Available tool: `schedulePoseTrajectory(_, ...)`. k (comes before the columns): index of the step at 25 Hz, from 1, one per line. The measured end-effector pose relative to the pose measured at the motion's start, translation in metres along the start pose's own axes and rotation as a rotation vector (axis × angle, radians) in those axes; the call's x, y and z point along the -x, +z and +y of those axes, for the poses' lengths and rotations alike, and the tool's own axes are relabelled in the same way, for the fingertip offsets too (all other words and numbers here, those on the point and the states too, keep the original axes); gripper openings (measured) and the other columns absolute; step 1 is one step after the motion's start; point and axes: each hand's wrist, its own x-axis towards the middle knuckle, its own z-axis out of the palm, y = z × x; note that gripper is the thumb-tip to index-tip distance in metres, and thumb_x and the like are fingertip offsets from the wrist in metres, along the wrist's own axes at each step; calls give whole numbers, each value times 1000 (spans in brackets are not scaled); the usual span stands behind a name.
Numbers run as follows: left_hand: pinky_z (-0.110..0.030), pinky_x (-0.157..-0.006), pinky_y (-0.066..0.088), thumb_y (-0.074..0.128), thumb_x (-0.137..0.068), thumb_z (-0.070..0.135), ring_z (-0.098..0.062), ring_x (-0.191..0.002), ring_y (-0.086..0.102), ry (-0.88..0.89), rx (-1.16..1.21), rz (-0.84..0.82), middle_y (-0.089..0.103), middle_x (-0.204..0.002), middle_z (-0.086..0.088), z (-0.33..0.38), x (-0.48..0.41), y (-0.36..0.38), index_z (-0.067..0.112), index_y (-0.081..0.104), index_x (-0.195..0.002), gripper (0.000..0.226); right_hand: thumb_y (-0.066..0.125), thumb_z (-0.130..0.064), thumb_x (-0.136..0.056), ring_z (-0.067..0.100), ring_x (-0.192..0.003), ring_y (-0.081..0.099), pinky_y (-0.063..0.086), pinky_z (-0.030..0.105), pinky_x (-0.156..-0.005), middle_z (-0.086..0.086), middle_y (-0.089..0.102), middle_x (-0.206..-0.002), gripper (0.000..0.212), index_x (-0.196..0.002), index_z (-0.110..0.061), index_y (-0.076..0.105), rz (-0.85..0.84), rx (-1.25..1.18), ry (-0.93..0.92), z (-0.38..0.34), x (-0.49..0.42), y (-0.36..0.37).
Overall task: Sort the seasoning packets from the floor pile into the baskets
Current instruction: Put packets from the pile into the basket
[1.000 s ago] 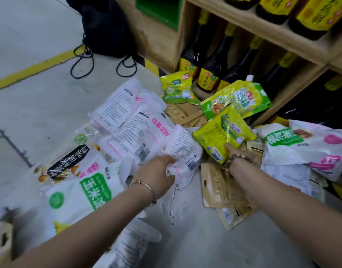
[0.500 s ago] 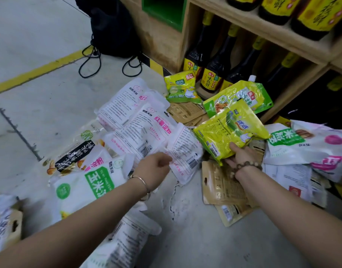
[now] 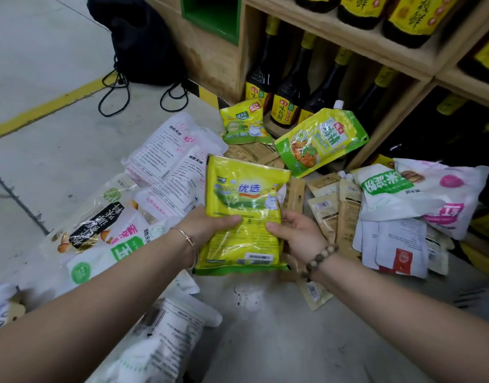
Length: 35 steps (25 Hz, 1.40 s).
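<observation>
A yellow seasoning packet (image 3: 243,214) is held up over the floor pile, its front facing the camera. It reads "优选" in blue, with a barcode low on its face. The left hand (image 3: 207,225) grips its left edge, thumb across the front. The right hand (image 3: 298,233) grips the right edge the same way.

Left of the packet lie white packets (image 3: 166,158) covered in fine black print with pink headings. Nearer the camera on that side a white packet (image 3: 99,258) has a green label starting "玉". Just right of the held packet are brown sachets (image 3: 326,211), and beyond them another white packet (image 3: 387,192) with a green label. Behind the held packet lies a small yellow-green packet (image 3: 244,124). Beside that is a green pouch with a spout (image 3: 320,140). Behind these, dark bottles (image 3: 286,100) labelled "味极鲜" stand in a wooden shelf (image 3: 348,40). Far left behind, a black bag (image 3: 143,42) sits near a yellow floor line (image 3: 44,109).
</observation>
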Motion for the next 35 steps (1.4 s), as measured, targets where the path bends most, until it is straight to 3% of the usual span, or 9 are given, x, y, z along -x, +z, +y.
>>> schedulePoseTrajectory(6, -34, -52, 54, 71, -76, 3, -26, -58, 68, -29, 56, 216, 71, -70, -9, -2, 7, -24, 10, 67, -87, 13, 57, -19, -92, 11, -43, 49, 40, 19, -42, 19, 64, -81, 14, -97, -6, 56, 272, 12, 173, -4, -39, 4)
schedulePoseTrajectory(9, -34, -55, 53, 72, -76, 5, -27, -61, 68, -44, 58, 267, 71, -73, -11, -3, 10, -41, 11, 66, -88, 14, 58, -27, -89, 14, -47, 40, 36, 25, -52, 25, 67, -98, 36, -106, 4, 60, 426, 77, 339, -5, -71, -14)
schedulePoseTrajectory(14, -34, -51, 54, 72, -75, 6, -28, -60, 69, -63, 77, 300, 72, -73, -11, -5, 8, -51, 10, 67, -90, 16, 53, -62, -83, 19, -77, 65, 54, 34, -84, 7, 69, -83, 53, -93, -10, 59, 265, 64, 523, 2, -98, 4)
schedulePoseTrajectory(16, -34, -52, 54, 72, -76, 6, -28, -60, 70, -67, 90, 298, 72, -73, -11, -6, 6, -53, 10, 67, -91, 17, 53, -65, -80, 16, -66, 61, 52, 32, -84, 5, 63, -65, 51, -75, -15, 60, 243, 41, 562, 5, -104, 5)
schedulePoseTrajectory(19, -33, -49, 55, 71, -75, 6, -29, -61, 70, -64, 108, 301, 73, -73, -12, -7, 1, -58, 11, 67, -90, 16, 65, -43, -84, 17, -41, 62, 51, 23, -43, 6, 65, -51, 35, -70, -11, 62, 169, -147, 579, 9, -99, 3)
schedulePoseTrajectory(23, -41, -57, 56, 72, -69, 9, -29, -64, 70, -91, 163, 355, 73, -76, -12, -18, 2, -59, 9, 67, -92, 23, 63, -11, -87, 30, -90, 68, 56, 36, -78, 15, 70, -94, 14, -97, -2, 67, 254, -272, 283, 28, -88, 15)
schedulePoseTrajectory(28, -35, -43, 53, 63, -79, 2, -22, -53, 68, -170, 157, 371, 71, -65, -8, -23, 50, -45, 7, 66, -86, 9, 59, -2, -86, -3, -71, 61, 45, 6, -59, 6, 66, -98, 15, -100, 2, 62, 507, 152, 12, 16, -8, -1)
schedulePoseTrajectory(31, -30, -40, 52, 60, -83, 1, -16, -49, 66, -192, 114, 370, 70, -60, -1, -3, 96, -27, 10, 64, -86, 10, 59, -1, -86, 9, -90, 60, 47, 11, -74, 4, 63, -103, 21, -106, 1, 60, 591, 209, 20, -13, 47, -10)
schedulePoseTrajectory(35, -31, -47, 55, 60, -82, -1, -18, -56, 69, -207, 73, 294, 72, -66, -2, 47, 157, -3, 10, 66, -88, 14, 60, -2, -86, 11, -77, 56, 40, 1, -54, 4, 62, -86, 7, -93, -2, 63, 671, 162, 97, -67, 110, -7)
